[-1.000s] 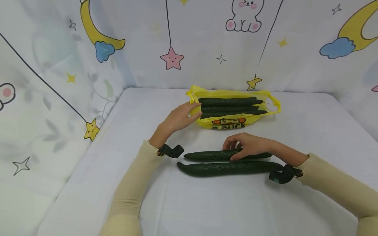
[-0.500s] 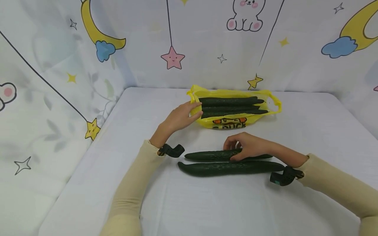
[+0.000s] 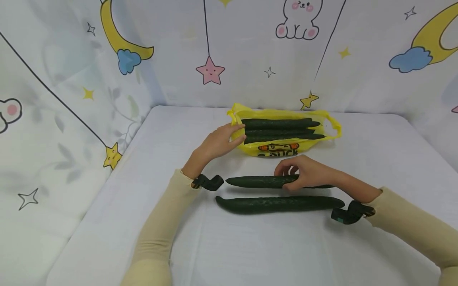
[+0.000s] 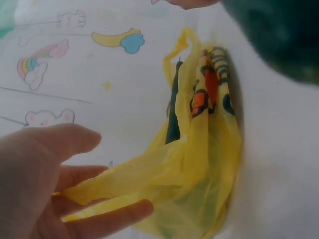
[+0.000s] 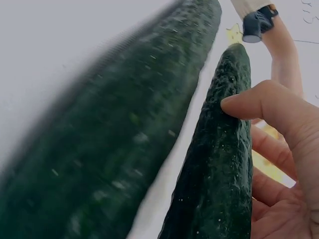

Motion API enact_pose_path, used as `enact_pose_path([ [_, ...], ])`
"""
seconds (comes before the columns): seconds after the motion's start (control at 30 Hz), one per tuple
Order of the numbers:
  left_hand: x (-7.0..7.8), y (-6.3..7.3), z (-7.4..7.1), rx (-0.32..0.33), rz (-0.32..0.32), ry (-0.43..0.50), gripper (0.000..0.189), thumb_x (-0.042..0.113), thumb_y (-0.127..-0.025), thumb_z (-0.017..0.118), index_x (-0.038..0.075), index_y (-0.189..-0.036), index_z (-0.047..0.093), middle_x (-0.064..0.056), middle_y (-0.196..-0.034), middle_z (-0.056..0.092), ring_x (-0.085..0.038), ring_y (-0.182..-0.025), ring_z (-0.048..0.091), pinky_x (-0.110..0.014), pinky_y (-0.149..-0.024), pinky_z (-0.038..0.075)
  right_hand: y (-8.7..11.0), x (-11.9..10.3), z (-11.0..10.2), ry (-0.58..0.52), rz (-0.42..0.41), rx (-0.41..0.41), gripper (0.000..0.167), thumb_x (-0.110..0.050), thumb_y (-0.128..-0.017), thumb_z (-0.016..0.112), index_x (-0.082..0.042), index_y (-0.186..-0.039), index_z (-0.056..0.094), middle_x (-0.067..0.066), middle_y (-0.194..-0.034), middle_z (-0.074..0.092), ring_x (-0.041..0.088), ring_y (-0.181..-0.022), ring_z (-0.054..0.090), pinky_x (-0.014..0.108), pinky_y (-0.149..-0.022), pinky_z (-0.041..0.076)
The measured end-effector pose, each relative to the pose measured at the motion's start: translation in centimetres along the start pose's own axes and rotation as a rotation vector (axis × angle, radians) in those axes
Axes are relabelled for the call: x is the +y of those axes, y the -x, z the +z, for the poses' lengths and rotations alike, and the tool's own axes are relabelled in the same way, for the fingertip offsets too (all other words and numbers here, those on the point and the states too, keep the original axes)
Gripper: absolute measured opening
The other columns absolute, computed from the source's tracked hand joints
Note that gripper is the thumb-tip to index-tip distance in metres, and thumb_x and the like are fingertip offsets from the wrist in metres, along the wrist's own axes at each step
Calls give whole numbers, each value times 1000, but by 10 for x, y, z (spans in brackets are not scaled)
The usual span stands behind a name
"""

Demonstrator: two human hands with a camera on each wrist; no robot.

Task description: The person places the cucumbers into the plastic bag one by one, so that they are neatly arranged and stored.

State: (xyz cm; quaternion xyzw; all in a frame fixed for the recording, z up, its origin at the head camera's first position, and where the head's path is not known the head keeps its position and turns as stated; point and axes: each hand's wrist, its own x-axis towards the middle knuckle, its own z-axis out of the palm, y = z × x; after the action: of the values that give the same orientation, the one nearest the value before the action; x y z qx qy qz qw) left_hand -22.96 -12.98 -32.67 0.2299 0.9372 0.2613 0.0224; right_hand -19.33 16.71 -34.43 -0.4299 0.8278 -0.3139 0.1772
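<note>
My right hand (image 3: pixel 311 172) grips a dark green cucumber (image 3: pixel 250 182) near its middle, thumb on the near side and fingers on the far side. In the right wrist view, the thumb presses on this bumpy cucumber (image 5: pixel 214 164). A second cucumber (image 3: pixel 272 204) lies closer to me on the white table. My left hand (image 3: pixel 218 143) is at the left end of a yellow plastic bag (image 3: pixel 247 149). The left wrist view has the bag's handle (image 4: pixel 124 177) running across the fingers, which look mostly straight, with the thumb apart from it. Several cucumbers (image 3: pixel 277 124) lie inside the bag.
A white cloth covers the table (image 3: pixel 250 250). Behind it hangs a white curtain (image 3: pixel 243 39) printed with stars, moons and a bear. Small dark cameras (image 3: pixel 209 182) are strapped to both wrists. The bag's right handle (image 3: pixel 336 127) loops out onto the table.
My right hand has moved slightly away from me with the gripped cucumber, widening the gap to the nearer one. My left hand and the bag have stayed put.
</note>
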Motion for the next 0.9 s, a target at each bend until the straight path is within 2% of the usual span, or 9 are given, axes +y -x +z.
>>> enact_pose_path([
  [0.17,-1,0,-1,4,-1,0,52,35,-102,50,13,-149,43,-13,-151,42,-29,-138,40,-49,-108,38,2,-1,-11,43,17,48,27,-15,-82,78,-10,-108,68,-2,-102,68,12,-86,59,32,-77,54],
  [0.47,0,0,-1,3,4,-9,53,35,-102,50,13,-149,42,-13,-151,41,-29,-139,39,-47,-110,37,12,5,-33,102,123,163,28,-14,-80,79,-12,-107,70,-2,-104,69,14,-89,60,32,-80,55],
  [0.67,0,1,-1,2,15,2,53,35,-102,51,12,-149,43,-13,-151,41,-28,-139,39,-47,-110,37,17,11,-49,143,106,239,30,-8,-79,79,-8,-108,71,2,-105,70,12,-87,59,30,-79,55],
  [0.9,0,1,0,-1,15,4,53,36,-102,50,12,-149,42,-12,-151,42,-27,-139,39,-45,-111,36,21,18,-62,215,137,306,29,-8,-81,78,-7,-109,71,5,-104,70,9,-89,59,31,-77,54],
])
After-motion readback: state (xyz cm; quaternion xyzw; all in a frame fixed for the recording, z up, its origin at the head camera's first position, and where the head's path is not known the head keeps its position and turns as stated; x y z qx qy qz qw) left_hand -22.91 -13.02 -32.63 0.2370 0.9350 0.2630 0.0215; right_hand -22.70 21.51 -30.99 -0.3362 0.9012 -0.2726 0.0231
